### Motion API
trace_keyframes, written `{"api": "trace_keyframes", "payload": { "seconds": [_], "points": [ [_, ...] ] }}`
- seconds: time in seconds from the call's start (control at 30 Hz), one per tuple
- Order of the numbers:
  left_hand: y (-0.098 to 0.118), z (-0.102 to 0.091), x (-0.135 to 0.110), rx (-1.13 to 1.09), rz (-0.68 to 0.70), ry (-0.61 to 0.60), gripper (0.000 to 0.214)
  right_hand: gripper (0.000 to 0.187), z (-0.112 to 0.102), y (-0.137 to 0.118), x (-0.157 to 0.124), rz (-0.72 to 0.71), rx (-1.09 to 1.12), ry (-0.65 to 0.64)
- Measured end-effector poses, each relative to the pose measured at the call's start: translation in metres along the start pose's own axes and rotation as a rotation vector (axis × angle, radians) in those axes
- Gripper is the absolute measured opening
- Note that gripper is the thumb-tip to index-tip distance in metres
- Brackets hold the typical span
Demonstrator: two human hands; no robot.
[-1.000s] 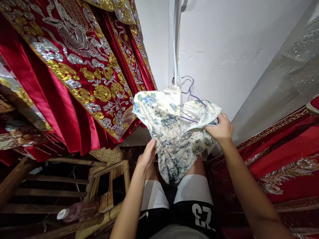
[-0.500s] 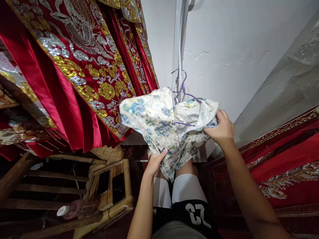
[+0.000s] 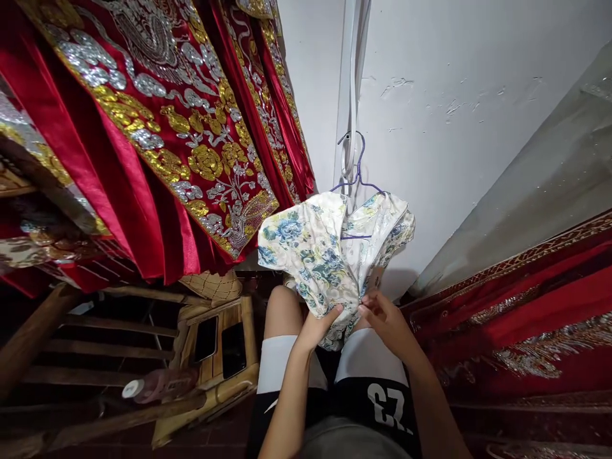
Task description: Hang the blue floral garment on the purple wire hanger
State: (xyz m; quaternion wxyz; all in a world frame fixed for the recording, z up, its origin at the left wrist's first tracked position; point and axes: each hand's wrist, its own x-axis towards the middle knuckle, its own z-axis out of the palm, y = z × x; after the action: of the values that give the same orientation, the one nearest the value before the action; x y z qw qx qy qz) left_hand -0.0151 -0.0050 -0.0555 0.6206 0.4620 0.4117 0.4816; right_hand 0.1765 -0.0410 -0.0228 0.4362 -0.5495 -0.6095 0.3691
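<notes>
A white blouse [image 3: 320, 255] with blue and yellow flowers hangs on a purple hanger [image 3: 359, 171], its front neckline partly open. My left hand [image 3: 319, 330] grips the lower front of the blouse, thumb on top of the cloth. With fingers closed in a pinch, my right hand [image 3: 384, 319] holds the blouse's front edge close beside the left. The hanger's hook is up at a white strap [image 3: 352, 95] against the wall.
Red costumes with gold and silver sequins [image 3: 205, 159] hang at the left, more red cloth [image 3: 549, 319] at the right. Two phones [image 3: 233, 350] lie on a bamboo stool [image 3: 205, 389]. A pink bottle with a white cap [image 3: 160, 386] lies on bamboo slats.
My right hand has left the blouse's right shoulder and come down to its front edge near my left hand. The blouse now hangs straighter, with both shoulders on the hanger.
</notes>
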Motion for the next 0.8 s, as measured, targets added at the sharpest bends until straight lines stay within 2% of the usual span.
{"api": "trace_keyframes", "payload": {
  "seconds": [0.13, 0.23, 0.33, 0.43, 0.67, 0.8],
  "points": [
    [0.006, 0.003, -0.009, 0.026, 0.034, -0.026, 0.082, 0.039, 0.008, -0.011, 0.013, 0.006, -0.011, 0.017],
    [0.011, -0.002, -0.018, 0.049, 0.012, -0.027, 0.079, 0.045, 0.02, -0.015, 0.012, 0.031, 0.031, 0.022],
    [0.015, -0.01, -0.024, 0.064, -0.027, 0.017, 0.083, 0.044, 0.027, -0.019, 0.008, 0.05, 0.055, -0.038],
    [0.019, -0.014, -0.025, 0.061, -0.007, 0.056, 0.084, 0.041, 0.028, -0.023, 0.007, 0.051, 0.068, -0.104],
    [0.021, -0.01, -0.026, 0.08, -0.015, 0.047, 0.086, 0.038, 0.024, -0.022, 0.004, 0.072, 0.162, -0.097],
    [0.017, -0.014, -0.025, 0.085, -0.001, 0.039, 0.082, 0.034, 0.025, -0.018, 0.002, 0.068, 0.207, -0.085]
  ]
}}
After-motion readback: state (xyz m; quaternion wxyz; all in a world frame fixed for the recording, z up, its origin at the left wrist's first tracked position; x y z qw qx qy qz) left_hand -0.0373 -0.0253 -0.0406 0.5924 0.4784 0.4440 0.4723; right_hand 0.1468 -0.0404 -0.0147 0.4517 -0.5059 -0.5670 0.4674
